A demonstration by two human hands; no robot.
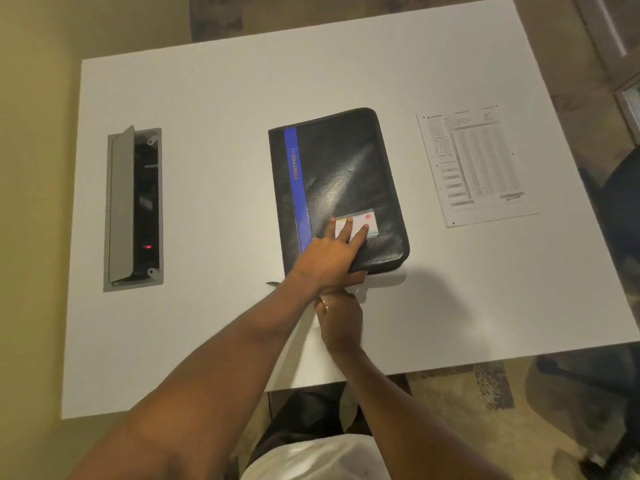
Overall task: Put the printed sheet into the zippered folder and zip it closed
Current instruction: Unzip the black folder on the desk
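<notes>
The black zippered folder (343, 174), with a blue stripe and a clear card window, lies shut in the middle of the white table (214, 98). My left hand (332, 254) rests on its near end, fingers spread over the card window and thumb along the near edge. My right hand (341, 320) sits just below the left wrist at the folder's near edge, wearing a ring. Its fingertips are hidden under the wrist. The printed sheet (474, 164) lies flat to the right of the folder, a hand's width away from it.
A grey cable hatch (133, 209) stands open in the table's left part, with a red light inside. A dark office chair (620, 209) stands off the table's right edge. The table's near edge runs just in front of my body.
</notes>
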